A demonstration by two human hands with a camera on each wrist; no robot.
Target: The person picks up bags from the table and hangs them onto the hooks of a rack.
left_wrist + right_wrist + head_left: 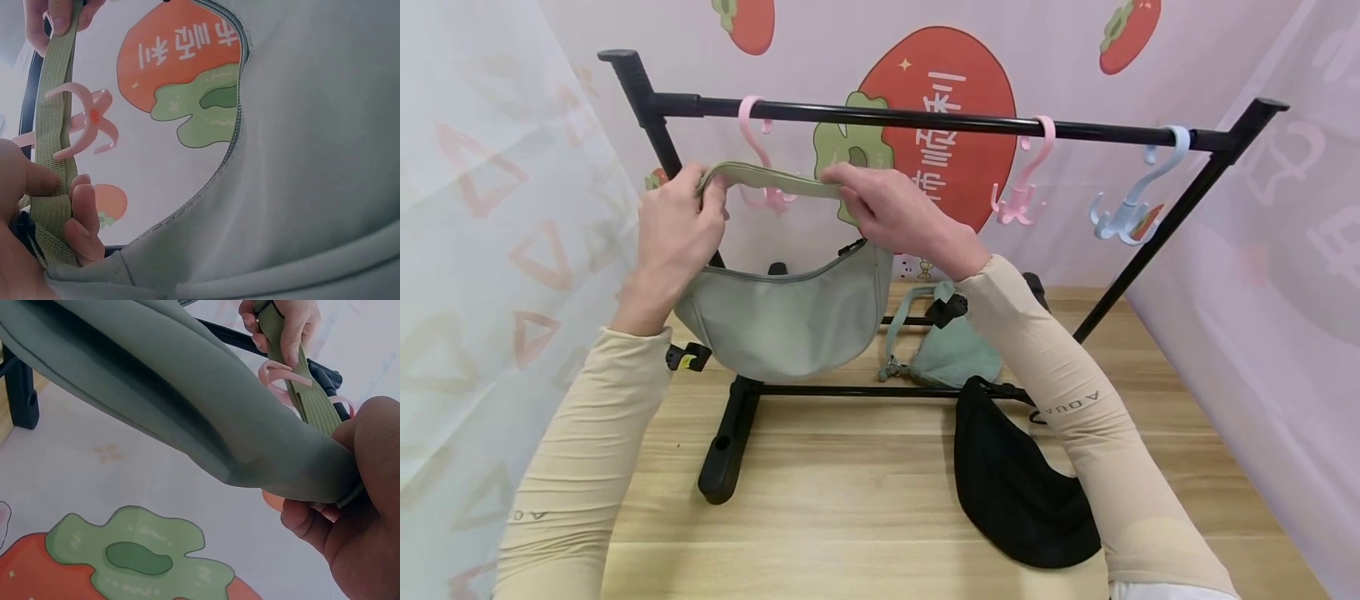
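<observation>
A grey-green crescent-shaped shoulder bag hangs in the air by its green webbing strap, in front of the rack's left side. My left hand grips the strap at its left end, thumb and fingers curled round it. At the other end my right hand pinches the strap between thumb and fingers. In the left wrist view the strap runs between both hands, with the pink hook behind it. The right wrist view shows the bag edge-on beside my right fingers.
A black rack rail carries a pink hook at left, another pink hook, and a blue hook at right. Below lie a small green bag and a black bag on the wooden surface.
</observation>
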